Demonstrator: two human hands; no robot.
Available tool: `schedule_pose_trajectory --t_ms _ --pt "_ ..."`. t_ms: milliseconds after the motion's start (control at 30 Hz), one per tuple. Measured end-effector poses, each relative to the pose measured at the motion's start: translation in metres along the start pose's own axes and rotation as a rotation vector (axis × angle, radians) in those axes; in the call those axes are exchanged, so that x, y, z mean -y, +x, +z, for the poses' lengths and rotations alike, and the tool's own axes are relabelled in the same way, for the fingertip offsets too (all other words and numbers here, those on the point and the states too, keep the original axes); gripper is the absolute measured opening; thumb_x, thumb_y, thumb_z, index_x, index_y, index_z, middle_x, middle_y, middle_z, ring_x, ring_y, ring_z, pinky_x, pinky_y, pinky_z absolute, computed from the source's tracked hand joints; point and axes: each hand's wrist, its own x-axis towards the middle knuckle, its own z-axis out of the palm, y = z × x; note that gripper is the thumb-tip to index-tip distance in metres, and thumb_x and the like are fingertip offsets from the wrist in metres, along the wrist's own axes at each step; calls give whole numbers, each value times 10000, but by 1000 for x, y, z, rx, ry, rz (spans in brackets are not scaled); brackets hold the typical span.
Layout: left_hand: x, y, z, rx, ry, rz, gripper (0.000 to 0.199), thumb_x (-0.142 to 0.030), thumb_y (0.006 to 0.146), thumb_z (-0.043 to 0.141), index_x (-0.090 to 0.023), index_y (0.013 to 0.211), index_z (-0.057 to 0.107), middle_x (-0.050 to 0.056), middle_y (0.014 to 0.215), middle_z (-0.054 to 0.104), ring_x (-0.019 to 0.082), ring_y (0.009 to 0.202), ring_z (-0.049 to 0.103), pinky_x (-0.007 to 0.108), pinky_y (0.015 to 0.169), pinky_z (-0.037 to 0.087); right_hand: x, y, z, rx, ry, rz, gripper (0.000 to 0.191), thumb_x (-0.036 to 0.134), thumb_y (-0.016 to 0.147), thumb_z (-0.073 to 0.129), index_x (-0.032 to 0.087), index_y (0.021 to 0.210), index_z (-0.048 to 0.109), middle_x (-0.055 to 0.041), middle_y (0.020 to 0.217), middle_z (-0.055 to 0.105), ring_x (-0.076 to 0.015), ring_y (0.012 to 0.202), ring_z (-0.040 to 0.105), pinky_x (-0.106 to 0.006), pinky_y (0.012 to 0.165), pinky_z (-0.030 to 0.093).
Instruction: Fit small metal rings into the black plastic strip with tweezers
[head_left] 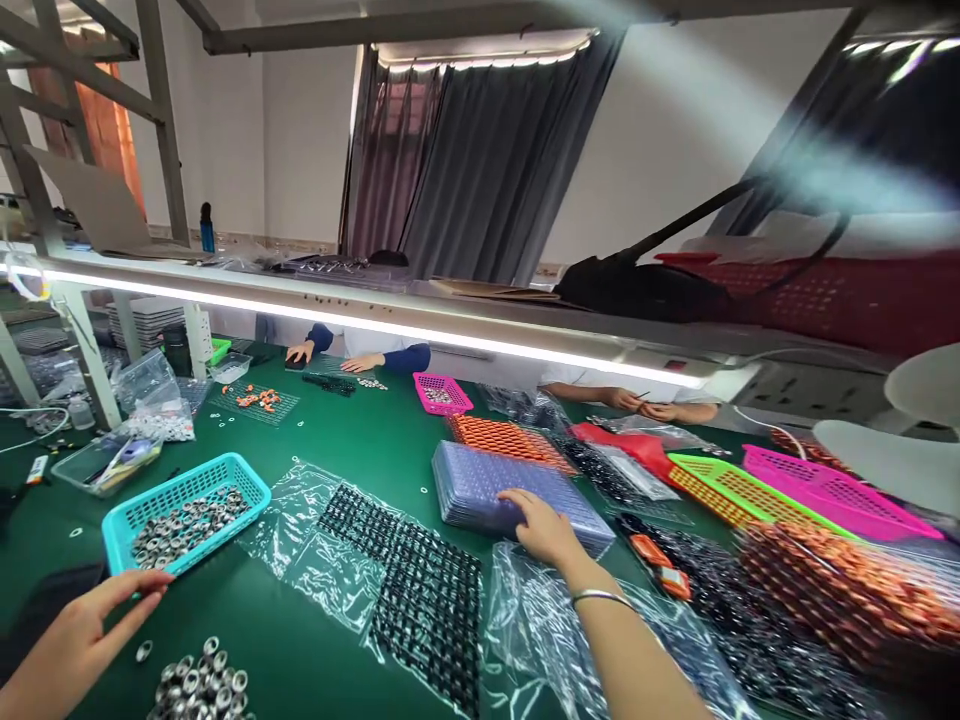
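My left hand point(94, 630) is at the near edge of a turquoise basket point(251, 478), thumb and fingertips close together by its rim. Small silvery metal rings point(187, 525) partly fill that basket. More of these rings lie in a loose heap point(202, 685) in front of it. My right hand point(544, 525) rests on a stack of clear plastic trays point(480, 470), fingers stretched over the top and thumb apart. Between my hands, rows of black parts point(420, 570) lie on clear plastic film point(337, 580).
Clear plastic bags point(540, 610) lie beside the stack. Orange and black parts point(847, 590) are piled at right, near green point(720, 490) and pink point(832, 490) baskets. A small pink basket point(442, 393) stands farther back. Co-workers' hands point(364, 362) work across the green table, below a lit shelf point(420, 325).
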Motion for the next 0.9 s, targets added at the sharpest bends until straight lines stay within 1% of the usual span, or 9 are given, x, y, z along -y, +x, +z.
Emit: schedule_pose_trajectory --t_ms 100,200,267,333,367,433,533,733,900 --pt "-17 12 -9 78 122 110 353 -453 974 538 -253 1087 806 59 1144 819 278 1053 787 333 897 657 3 -7 -4 1 -22 17 513 -72 941 619 196 1379 617 -100 1503 516 -352 1412 460 -692 1153 408" --pt "-25 21 -11 176 242 144 340 -352 995 504 -230 1160 775 79 1200 790 266 1160 734 381 1043 584 23 -12 -2 -46 -59 72 450 -110 938 515 110 1312 636 -164 1397 582 -370 1377 498 -743 1157 348" --pt "-22 25 -7 217 296 122 301 -306 969 567 -235 1193 755 79 1223 772 270 1184 709 405 1069 559 57 -19 6 -104 -52 10 421 16 1021 442 10 1434 523 -284 1428 513 -421 1399 462 -725 1152 352" --pt "-17 27 0 250 356 97 321 -259 936 639 -213 1242 725 103 1233 749 294 1190 689 448 1065 547 106 -36 23 -76 -4 -213 433 84 1039 400 23 1441 550 -266 1514 458 -350 1465 398 -551 1231 333" --pt "-15 28 4 266 386 87 350 -241 920 673 -194 1266 707 120 1234 736 310 1189 680 473 1055 545 133 -47 33 -16 24 -348 410 166 1058 432 97 1425 600 -206 1533 475 -305 1468 406 -484 1242 334" --pt "-11 30 12 304 441 74 377 -240 921 716 -159 1287 675 134 1222 714 318 1168 673 508 1024 549 183 -71 56 109 67 -535 451 331 1070 484 249 1507 558 -84 1618 410 -295 1508 348 -539 1244 316" --pt "-11 33 21 381 492 71 294 -312 993 691 -147 1236 669 100 1191 703 260 1083 692 482 963 582 233 -103 81 259 109 -648 530 432 1073 477 318 1590 451 -31 1672 301 -301 1556 230 -634 1246 234" --pt "-29 39 28 420 519 49 296 -342 1022 662 -156 1252 661 105 1267 680 251 1111 686 470 956 599 243 -129 86 402 148 -660 518 397 1071 345 279 1547 510 -41 1679 277 -292 1569 187 -664 1243 169" --pt "-69 40 47 370 502 1 318 -345 1024 659 -156 1280 647 107 1269 677 248 1091 692 461 934 609 243 -136 85 428 218 -666 539 466 1027 394 279 1509 543 -52 1664 318 -297 1565 202 -674 1240 160"
